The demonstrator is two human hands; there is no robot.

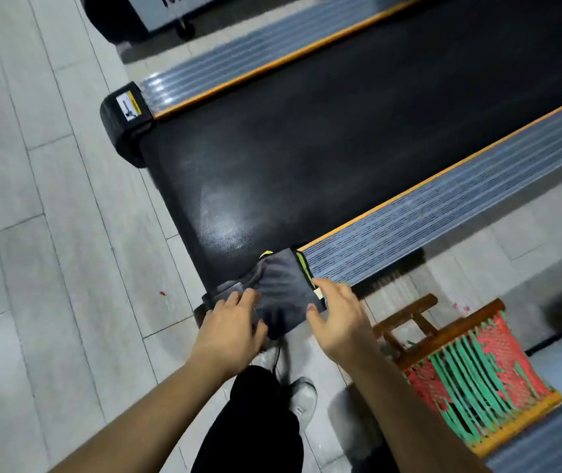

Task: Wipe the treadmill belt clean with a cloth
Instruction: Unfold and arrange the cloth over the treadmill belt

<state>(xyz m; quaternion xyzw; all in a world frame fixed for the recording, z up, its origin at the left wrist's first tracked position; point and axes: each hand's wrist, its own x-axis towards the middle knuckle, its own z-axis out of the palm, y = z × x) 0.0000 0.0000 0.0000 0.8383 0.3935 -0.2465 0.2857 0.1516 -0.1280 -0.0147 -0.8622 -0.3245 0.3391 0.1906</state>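
Observation:
The black treadmill belt (306,138) runs from the lower middle to the upper right, with a pale sheen near its rear end. A dark grey cloth (281,285) with a yellow-green trim lies folded over the belt's rear right corner. My left hand (233,322) rests on the cloth's near left part, fingers pressing and curled into the fabric. My right hand (339,317) hovers at the cloth's right edge with fingers spread, its thumb touching the cloth's near corner.
Ribbed grey side rails (443,213) with orange edging flank the belt. A wooden stool (470,373) with a red and green woven seat stands at the lower right. Pale floor tiles (50,233) lie to the left. My legs and a white shoe (301,401) are below.

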